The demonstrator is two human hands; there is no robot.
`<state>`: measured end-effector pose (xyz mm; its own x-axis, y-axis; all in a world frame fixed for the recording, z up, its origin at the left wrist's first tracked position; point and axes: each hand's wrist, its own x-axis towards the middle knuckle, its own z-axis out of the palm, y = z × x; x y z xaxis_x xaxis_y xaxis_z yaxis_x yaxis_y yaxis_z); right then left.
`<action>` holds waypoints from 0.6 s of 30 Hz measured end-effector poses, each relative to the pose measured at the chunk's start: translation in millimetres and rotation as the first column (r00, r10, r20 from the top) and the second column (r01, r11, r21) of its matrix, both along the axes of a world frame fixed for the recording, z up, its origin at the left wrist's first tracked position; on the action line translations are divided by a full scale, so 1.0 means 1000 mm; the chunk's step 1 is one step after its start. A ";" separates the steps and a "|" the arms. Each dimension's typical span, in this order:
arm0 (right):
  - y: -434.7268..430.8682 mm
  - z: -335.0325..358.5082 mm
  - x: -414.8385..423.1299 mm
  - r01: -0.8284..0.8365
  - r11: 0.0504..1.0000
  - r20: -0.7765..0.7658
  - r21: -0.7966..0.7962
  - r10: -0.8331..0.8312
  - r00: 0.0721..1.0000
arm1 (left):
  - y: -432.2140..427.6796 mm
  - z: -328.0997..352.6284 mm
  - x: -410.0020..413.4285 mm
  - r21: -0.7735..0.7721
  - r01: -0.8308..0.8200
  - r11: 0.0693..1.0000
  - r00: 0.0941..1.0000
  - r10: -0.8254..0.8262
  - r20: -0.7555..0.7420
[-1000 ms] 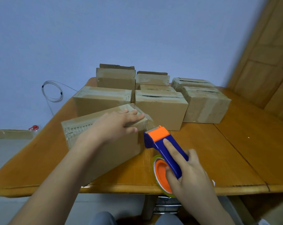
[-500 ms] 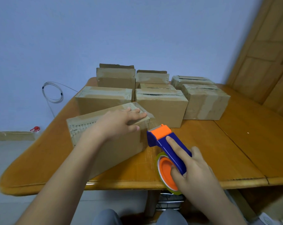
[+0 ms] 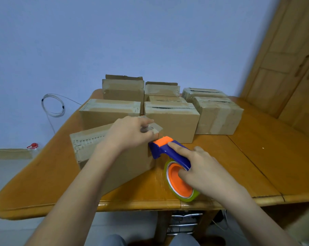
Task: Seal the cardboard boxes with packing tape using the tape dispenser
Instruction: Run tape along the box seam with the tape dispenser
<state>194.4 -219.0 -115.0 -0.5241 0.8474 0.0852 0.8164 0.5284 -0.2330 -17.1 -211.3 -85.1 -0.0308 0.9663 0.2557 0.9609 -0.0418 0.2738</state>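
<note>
While the left hand [image 3: 130, 134] rests on top of the near box [image 3: 114, 157], its grip is curled over that box's corner at the 3 o'clock end, fingertips bent down onto a glossy patch there. This box sits at the 6 o'clock side of the tabletop [image 3: 238, 166]. It is closed, with a ribbed strip along its top, so nothing inside can be seen. Its long axis runs from about 8 o'clock to 2 o'clock.

The right hand [image 3: 201, 171] has its grip closed around the tape dispenser [image 3: 167, 151]. The forefinger lies straight along the blue handle and the thumb presses the orange hub. The dispenser's long axis runs from 11 o'clock to 5 o'clock. Its orange head points to 11 o'clock and touches the near box's 3 o'clock end, and the yellow-green tape roll [image 3: 185, 197] is at the 5 o'clock end, low over the tabletop's edge.

Toward 12 o'clock stand the other boxes [image 3: 171, 119], packed close together. Most are shut with pale strips, two at the back have flaps standing up, and their contents are hidden.
</note>
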 end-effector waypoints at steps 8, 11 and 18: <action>0.009 0.020 0.001 -0.056 0.997 0.110 0.056 0.050 0.993 | 0.010 -0.007 0.002 0.073 -0.049 0.996 0.993 0.056 -0.102; 0.011 0.024 0.000 -0.076 0.993 0.155 0.089 0.062 0.986 | 0.011 -0.009 0.001 0.087 -0.049 0.995 0.991 0.060 -0.123; 0.013 0.023 -0.001 -0.197 0.973 0.393 0.122 0.135 0.909 | 0.010 -0.011 -0.002 0.125 -0.032 0.992 0.989 0.049 -0.136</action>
